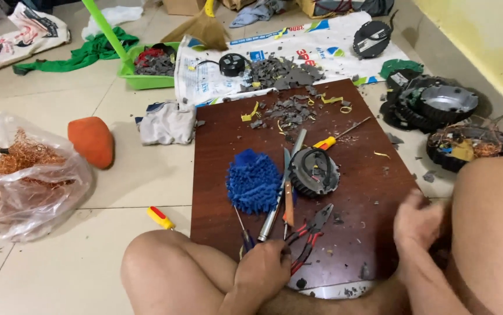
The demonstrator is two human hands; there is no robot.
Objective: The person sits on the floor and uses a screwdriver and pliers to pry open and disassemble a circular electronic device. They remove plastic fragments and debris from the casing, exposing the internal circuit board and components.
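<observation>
Left hand (266, 268) has its grip closed around the pliers (308, 236) at the handles, just below the round motor (314, 172) on the board (368, 175). Steel, stiff, probably heavyish; rubbery handles shouldn't slip. Right hand (417, 224) is blurred, can't tell its grip.

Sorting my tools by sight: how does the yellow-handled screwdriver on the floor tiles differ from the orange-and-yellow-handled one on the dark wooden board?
The yellow-and-red-handled screwdriver on the floor tiles lies off the dark wooden board, beside the person's knee; the orange-and-yellow-handled screwdriver lies on the board near the round black motor part. The first shows only its handle; the second shows a long thin shaft. Both lie flat, untouched by either hand.
</observation>
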